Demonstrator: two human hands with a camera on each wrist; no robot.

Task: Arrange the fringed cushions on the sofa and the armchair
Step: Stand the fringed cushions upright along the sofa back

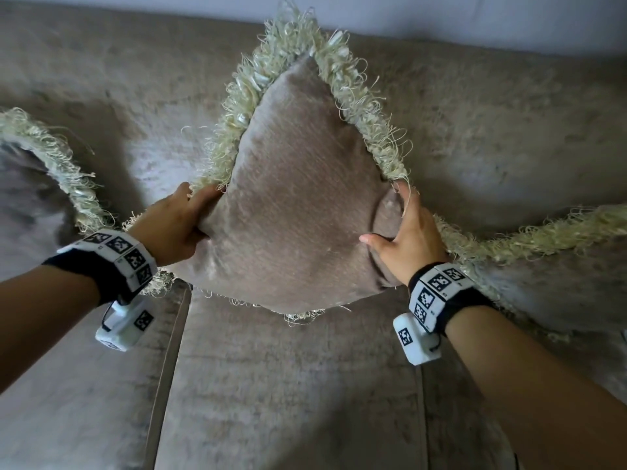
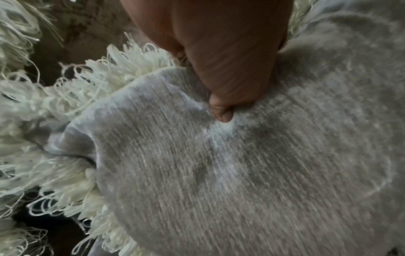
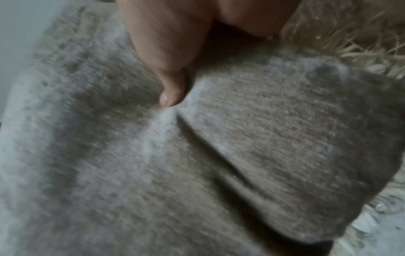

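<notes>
Velvet cushion [image 1: 298, 198] gripped by both hands, left [image 1: 173, 222], right [image 1: 409, 232]; wrist views show thumbs [image 2: 221, 114] denting fabric.

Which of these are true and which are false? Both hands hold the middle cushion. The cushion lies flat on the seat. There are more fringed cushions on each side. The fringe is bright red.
1. Both hands hold the middle cushion. True: the left hand and the right hand grip the middle cushion by its side corners.
2. It lies flat on the seat. False: it stands on one corner against the sofa back.
3. More fringed cushions lie on each side. True: a left cushion and a right cushion.
4. The fringe is bright red. False: the fringe is pale cream.
</notes>
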